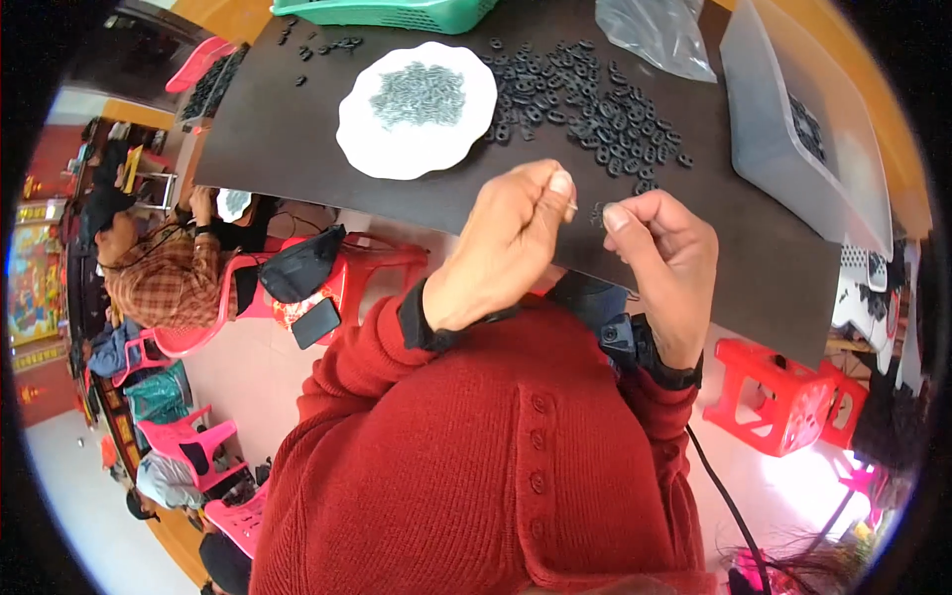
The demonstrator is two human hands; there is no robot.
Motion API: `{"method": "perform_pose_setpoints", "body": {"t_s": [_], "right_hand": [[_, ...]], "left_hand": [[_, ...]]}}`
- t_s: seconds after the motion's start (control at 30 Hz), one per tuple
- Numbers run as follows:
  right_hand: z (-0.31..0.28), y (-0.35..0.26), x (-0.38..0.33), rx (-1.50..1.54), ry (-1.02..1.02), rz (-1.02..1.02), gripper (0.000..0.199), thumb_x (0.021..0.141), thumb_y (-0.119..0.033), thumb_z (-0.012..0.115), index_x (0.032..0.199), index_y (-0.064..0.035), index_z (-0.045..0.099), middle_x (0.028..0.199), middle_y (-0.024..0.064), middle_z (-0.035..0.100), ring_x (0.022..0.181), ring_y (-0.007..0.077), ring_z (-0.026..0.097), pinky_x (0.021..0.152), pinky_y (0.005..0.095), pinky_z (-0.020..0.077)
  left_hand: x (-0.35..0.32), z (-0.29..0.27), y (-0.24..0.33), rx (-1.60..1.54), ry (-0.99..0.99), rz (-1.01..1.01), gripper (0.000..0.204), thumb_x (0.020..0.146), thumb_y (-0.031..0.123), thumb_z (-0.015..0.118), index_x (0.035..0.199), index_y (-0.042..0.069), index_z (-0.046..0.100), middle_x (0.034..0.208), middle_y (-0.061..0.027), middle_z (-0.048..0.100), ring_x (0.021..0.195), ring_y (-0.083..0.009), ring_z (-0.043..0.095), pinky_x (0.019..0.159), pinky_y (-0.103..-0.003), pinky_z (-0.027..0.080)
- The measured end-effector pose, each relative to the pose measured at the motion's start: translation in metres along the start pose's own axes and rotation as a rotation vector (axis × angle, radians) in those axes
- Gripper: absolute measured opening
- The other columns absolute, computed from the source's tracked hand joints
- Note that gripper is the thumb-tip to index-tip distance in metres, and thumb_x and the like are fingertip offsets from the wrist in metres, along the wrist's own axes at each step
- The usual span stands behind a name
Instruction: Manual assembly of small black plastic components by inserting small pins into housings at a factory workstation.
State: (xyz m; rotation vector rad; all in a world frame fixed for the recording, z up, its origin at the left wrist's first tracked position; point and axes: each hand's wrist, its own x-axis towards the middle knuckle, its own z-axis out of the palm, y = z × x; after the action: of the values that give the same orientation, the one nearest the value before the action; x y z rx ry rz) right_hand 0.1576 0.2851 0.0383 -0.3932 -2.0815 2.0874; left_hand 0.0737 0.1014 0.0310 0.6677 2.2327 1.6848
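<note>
My left hand is raised over the table's near edge, thumb and forefinger pinched together. A tiny pale tip shows below the thumb; what it belongs to is too small to tell. Facing it, my right hand is closed in a pinch, with a small dark piece at its fingertips. A narrow gap separates the two hands. Beyond them, many black oval plastic parts with holes lie loose in a pile. To the left of the pile, a white scalloped plate bears a heap of small silvery-grey pieces.
On the dark table stand a green basket at the far edge and a translucent bin at right. A clear plastic bag lies between them. Red stools stand at right. Another person sits at left.
</note>
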Motion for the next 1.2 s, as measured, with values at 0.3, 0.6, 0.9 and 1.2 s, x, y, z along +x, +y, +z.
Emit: {"method": "perform_pose_setpoints", "body": {"t_s": [0.3, 0.6, 0.9, 1.2], "right_hand": [[-0.020, 0.013, -0.009, -0.017, 0.028, 0.006, 0.017, 0.101, -0.011, 0.081, 0.093, 0.0030, 0.077, 0.078, 0.0000, 0.073, 0.071, 0.0046, 0.064, 0.066, 0.0224, 0.0508], [-0.017, 0.012, -0.015, -0.043, 0.039, 0.020, 0.016, 0.101, -0.009, 0.081, 0.091, 0.0027, 0.076, 0.077, -0.0009, 0.071, 0.070, 0.0037, 0.063, 0.063, 0.0228, 0.0489], [0.004, 0.018, -0.023, -0.137, 0.139, -0.079, 0.016, 0.104, -0.007, 0.079, 0.093, 0.0018, 0.074, 0.079, -0.0023, 0.069, 0.069, 0.0020, 0.058, 0.063, 0.0207, 0.0432], [0.018, 0.033, -0.025, -0.159, 0.245, -0.198, 0.016, 0.100, -0.007, 0.081, 0.089, 0.0015, 0.073, 0.072, -0.0006, 0.069, 0.064, 0.0028, 0.058, 0.059, 0.0245, 0.0461]], "left_hand": [[0.001, 0.030, -0.003, 0.068, -0.057, 0.122, 0.032, 0.117, 0.015, 0.053, 0.090, -0.004, 0.055, 0.081, -0.0230, 0.061, 0.078, -0.0448, 0.060, 0.072, -0.051, 0.049], [-0.002, 0.035, -0.005, 0.156, -0.035, 0.130, 0.029, 0.115, 0.013, 0.055, 0.091, -0.003, 0.053, 0.083, -0.0267, 0.061, 0.081, -0.0513, 0.060, 0.072, -0.056, 0.047], [-0.010, 0.036, -0.008, 0.336, 0.073, 0.225, 0.030, 0.117, 0.017, 0.055, 0.094, -0.003, 0.055, 0.083, -0.0245, 0.059, 0.080, -0.0495, 0.060, 0.071, -0.052, 0.047], [-0.018, 0.038, -0.004, 0.423, 0.113, 0.194, 0.022, 0.115, 0.014, 0.055, 0.100, -0.002, 0.054, 0.087, -0.0300, 0.060, 0.088, -0.0575, 0.060, 0.073, -0.061, 0.046]]}}
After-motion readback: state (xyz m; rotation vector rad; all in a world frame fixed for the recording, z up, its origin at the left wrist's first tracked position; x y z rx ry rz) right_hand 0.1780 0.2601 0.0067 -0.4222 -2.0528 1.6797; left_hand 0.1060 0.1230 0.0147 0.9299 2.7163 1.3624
